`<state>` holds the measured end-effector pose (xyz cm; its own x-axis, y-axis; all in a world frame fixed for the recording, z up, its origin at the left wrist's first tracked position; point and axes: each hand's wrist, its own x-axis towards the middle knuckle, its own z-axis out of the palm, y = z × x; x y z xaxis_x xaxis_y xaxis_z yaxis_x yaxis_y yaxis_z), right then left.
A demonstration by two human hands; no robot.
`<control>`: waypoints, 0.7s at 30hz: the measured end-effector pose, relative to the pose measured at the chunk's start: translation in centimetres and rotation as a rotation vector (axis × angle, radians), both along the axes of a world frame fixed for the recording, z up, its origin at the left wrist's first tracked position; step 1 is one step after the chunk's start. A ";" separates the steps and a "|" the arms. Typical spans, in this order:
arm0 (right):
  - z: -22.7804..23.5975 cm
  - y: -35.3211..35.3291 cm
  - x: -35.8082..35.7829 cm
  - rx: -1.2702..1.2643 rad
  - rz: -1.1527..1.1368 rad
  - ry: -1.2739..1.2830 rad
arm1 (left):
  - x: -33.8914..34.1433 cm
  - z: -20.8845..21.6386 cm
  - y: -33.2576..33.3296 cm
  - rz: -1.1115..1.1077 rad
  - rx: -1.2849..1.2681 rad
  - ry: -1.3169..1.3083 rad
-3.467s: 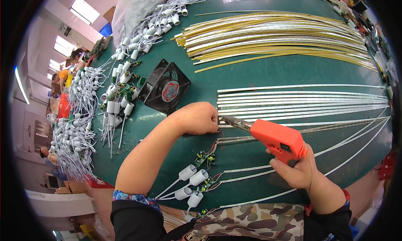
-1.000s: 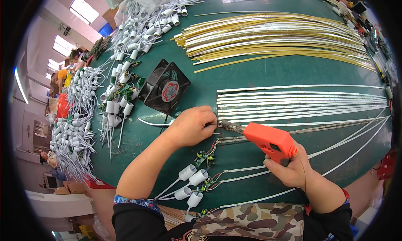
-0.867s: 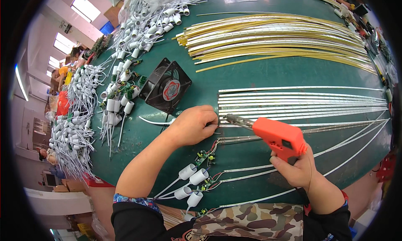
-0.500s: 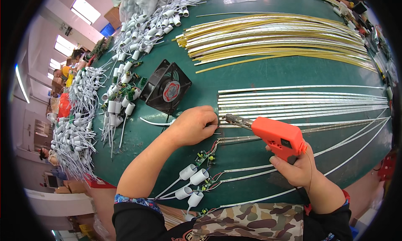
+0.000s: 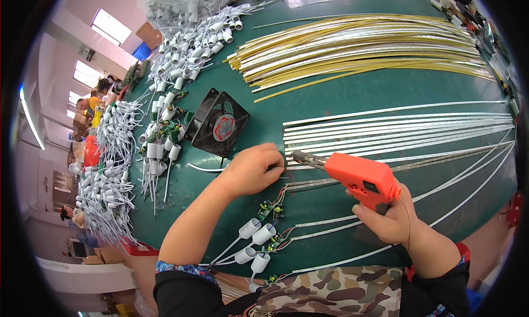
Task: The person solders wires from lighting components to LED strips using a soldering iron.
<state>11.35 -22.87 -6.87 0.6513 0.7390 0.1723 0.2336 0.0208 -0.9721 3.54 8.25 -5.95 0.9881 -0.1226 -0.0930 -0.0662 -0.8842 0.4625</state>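
My right hand (image 5: 388, 215) is wrapped round the grip of an orange soldering gun (image 5: 358, 176). The gun's metal tip (image 5: 304, 159) reaches the left ends of a row of narrow light strips (image 5: 386, 133). Right beside that tip, my left hand (image 5: 254, 171) is closed in a pinch at the strip ends; what its fingers hold is hidden. A white cable (image 5: 204, 167) emerges to the left from behind that hand. Below, several white cylindrical caps (image 5: 249, 229) with small green circuit boards (image 5: 269, 209) are joined by thin wires to other strips (image 5: 325, 232).
A black square fan (image 5: 217, 124) stands just beyond my left hand. Piles of white caps with cables (image 5: 107, 198) cover the table's left side. A thick bundle of yellow and silver strips (image 5: 358, 50) lies across the far side. People (image 5: 88, 103) are in the left background.
The view has shifted slightly. Both hands keep nearly the same places, and the gun's tip stays at the strip ends beside my left fingers.
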 end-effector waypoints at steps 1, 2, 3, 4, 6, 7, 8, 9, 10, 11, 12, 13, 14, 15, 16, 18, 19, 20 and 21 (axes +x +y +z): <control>0.1 0.0 0.1 -0.013 0.006 -0.015 | -0.1 0.5 -0.2 0.006 -0.028 0.016; 0.1 0.0 0.2 -0.025 0.012 -0.030 | -0.3 0.7 -0.3 0.013 -0.055 0.032; 0.1 0.0 0.2 -0.023 0.005 -0.027 | -0.6 0.8 -0.1 0.007 -0.053 0.034; 0.1 0.0 0.2 -0.027 0.008 -0.034 | -0.9 0.8 0.2 -0.039 -0.055 0.017; 0.0 -0.1 0.1 -0.028 0.012 -0.040 | -1.1 0.7 0.4 -0.083 -0.055 0.001; -0.2 -0.1 0.1 -0.009 0.009 -0.046 | -1.1 0.6 0.4 -0.104 -0.021 0.002; -0.3 0.0 0.1 0.010 0.005 -0.052 | -1.1 0.6 0.4 -0.124 0.013 0.003; -0.3 -0.1 0.1 0.010 0.006 -0.053 | -1.0 0.4 0.4 -0.124 0.014 0.001; -0.2 -0.1 0.2 0.008 0.007 -0.049 | -0.9 0.3 0.4 -0.136 0.012 -0.020; -0.1 -0.1 0.2 0.005 0.008 -0.044 | -0.9 0.3 0.3 -0.147 0.010 -0.041; 0.0 -0.1 0.2 0.005 0.009 -0.045 | -0.9 0.3 0.3 -0.146 0.009 -0.042; 0.2 -0.1 0.2 -0.013 0.011 -0.021 | -1.0 0.4 0.2 -0.073 -0.032 -0.020; 0.2 -0.1 0.2 -0.032 0.014 0.004 | -1.1 0.4 0.1 0.000 -0.073 0.002; 0.3 -0.1 0.1 -0.034 0.015 0.002 | -1.1 0.4 0.1 0.000 -0.075 0.000; 0.3 -0.1 0.1 -0.026 0.009 -0.009 | -1.1 0.3 0.2 0.007 -0.063 -0.015; 0.3 0.1 0.1 -0.020 0.009 -0.022 | -1.2 0.1 0.2 0.018 -0.053 -0.032; 0.3 0.1 0.1 -0.019 0.009 -0.023 | -1.3 -0.1 0.1 0.023 -0.036 -0.055; 0.2 0.2 0.1 -0.017 0.009 -0.024 | -1.3 -0.2 0.0 0.030 -0.020 -0.078; 0.2 0.2 0.1 -0.021 0.012 -0.025 | -1.3 -0.3 -0.1 0.033 -0.023 -0.079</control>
<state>11.43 -22.71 -6.70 0.6378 0.7505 0.1730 0.2578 0.0036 -0.9662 2.21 8.12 -6.20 0.9957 -0.0915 -0.0119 -0.0747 -0.8754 0.4775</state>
